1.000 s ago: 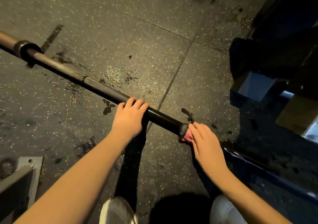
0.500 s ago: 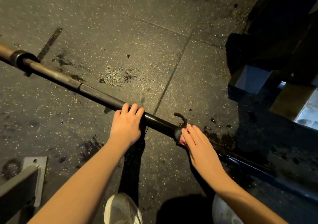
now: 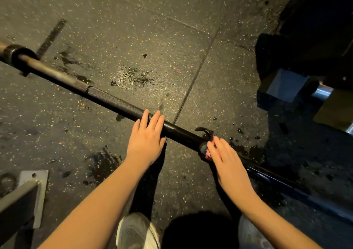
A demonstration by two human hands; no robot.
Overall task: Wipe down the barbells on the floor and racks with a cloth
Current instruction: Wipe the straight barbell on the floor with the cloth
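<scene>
A dark barbell (image 3: 107, 97) lies diagonally on the speckled rubber floor, from its collar (image 3: 14, 54) at the far left to the lower right. My left hand (image 3: 146, 139) rests palm-down on the shaft near its middle, fingers stretched over it. My right hand (image 3: 225, 159) presses a cloth (image 3: 205, 149), dark with a pink edge showing, around the shaft just to the right. Most of the cloth is hidden under that hand. A dark loop of it (image 3: 204, 131) sticks up behind.
Wet dark spots (image 3: 246, 149) mark the floor by the cloth. A metal rack foot with a bolted plate (image 3: 38, 187) stands at the lower left. Dark equipment and a pale block (image 3: 282, 88) fill the right side. My white shoes (image 3: 137, 231) are at the bottom.
My right hand with the cloth has slid a little left along the shaft toward my left hand. My left hand's fingers have straightened from a curl to lie flat over the bar.
</scene>
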